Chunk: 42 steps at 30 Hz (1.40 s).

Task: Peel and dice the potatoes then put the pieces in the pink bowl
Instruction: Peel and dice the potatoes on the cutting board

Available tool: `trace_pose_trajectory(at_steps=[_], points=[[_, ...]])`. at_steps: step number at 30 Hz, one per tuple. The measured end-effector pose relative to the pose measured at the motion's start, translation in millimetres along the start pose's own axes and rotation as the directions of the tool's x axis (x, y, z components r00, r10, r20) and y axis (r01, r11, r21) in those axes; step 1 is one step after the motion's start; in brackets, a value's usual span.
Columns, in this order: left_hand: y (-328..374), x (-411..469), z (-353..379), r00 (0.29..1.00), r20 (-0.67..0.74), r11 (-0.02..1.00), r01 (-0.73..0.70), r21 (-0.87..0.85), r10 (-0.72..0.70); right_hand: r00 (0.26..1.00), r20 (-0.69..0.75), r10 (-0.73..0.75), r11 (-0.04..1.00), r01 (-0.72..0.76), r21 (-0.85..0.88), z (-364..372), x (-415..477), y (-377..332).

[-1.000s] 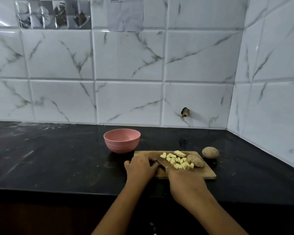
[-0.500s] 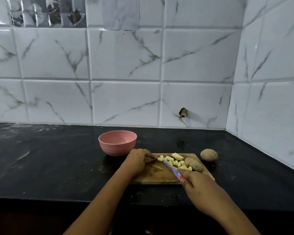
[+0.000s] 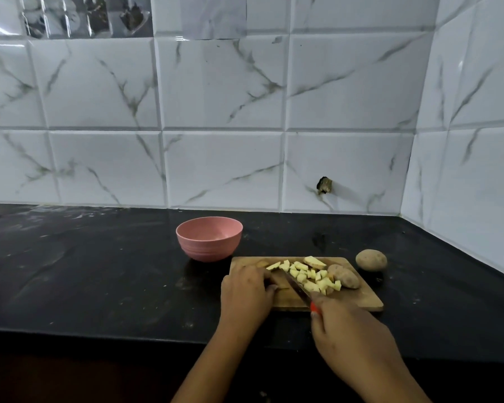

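A wooden cutting board (image 3: 361, 299) lies on the black counter with a heap of yellow potato pieces (image 3: 306, 276) on it. An unpeeled potato (image 3: 345, 276) lies at the heap's right side. A second whole potato (image 3: 371, 259) sits on the counter just past the board's far right corner. My right hand (image 3: 349, 330) grips a knife (image 3: 298, 289) by its red handle, the blade slanting up-left to the pieces. My left hand (image 3: 246, 292) is curled over the board's left part and appears to hold a small potato piece there. The pink bowl (image 3: 209, 238) stands behind the board's left end, and I see nothing inside it.
The black counter (image 3: 99, 271) runs left and meets white marble-look tiled walls at the back and right. Its front edge is near my forearms. A dark hole (image 3: 324, 185) marks the back wall above the board.
My left hand has slid back toward me on the board. My right hand with the knife has shifted a little, the blade still angled at the pieces. The camera moved slightly.
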<state>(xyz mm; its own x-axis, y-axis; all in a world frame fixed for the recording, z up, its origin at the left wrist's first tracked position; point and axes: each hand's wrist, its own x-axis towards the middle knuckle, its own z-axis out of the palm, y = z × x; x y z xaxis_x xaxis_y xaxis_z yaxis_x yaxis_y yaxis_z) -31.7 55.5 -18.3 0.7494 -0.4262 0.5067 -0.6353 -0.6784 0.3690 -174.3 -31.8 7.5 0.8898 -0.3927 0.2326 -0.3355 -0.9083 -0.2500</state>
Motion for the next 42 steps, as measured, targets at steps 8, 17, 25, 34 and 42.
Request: trace_pose_trajectory(at_steps=[8, 17, 25, 34, 42], points=[[-0.2, -0.6, 4.2, 0.999, -0.035, 0.999, 0.007, 0.042, -0.006, 0.988, 0.151, -0.04, 0.972, 0.073, -0.222, 7.7, 13.9, -14.6], [-12.3, -1.1, 8.4, 0.995, -0.02, 0.989, 0.093, -0.113, -0.096, 0.995, 0.062, -0.074, 0.968, 0.087, -0.234, 5.8, 21.5, -12.6], [-11.8, -2.3, 10.2, 0.986, -0.152, 0.991, 0.056, -0.123, -0.074, 0.993, 0.071, -0.093, 0.979, 0.104, -0.175, 8.2, 10.0, -20.7], [-13.2, 0.0, 14.8, 0.983, -0.168, 0.996, 0.06, -0.067, -0.07, 0.99, 0.123, -0.065, 0.977, 0.089, -0.196, 17.6, 22.3, -30.1], [1.6, 31.0, 10.9, 0.984, 0.168, 0.964, 0.102, -0.244, -0.061, 0.989, 0.057, 0.138, 0.988, -0.134, -0.077, -10.4, 13.5, -1.5]])
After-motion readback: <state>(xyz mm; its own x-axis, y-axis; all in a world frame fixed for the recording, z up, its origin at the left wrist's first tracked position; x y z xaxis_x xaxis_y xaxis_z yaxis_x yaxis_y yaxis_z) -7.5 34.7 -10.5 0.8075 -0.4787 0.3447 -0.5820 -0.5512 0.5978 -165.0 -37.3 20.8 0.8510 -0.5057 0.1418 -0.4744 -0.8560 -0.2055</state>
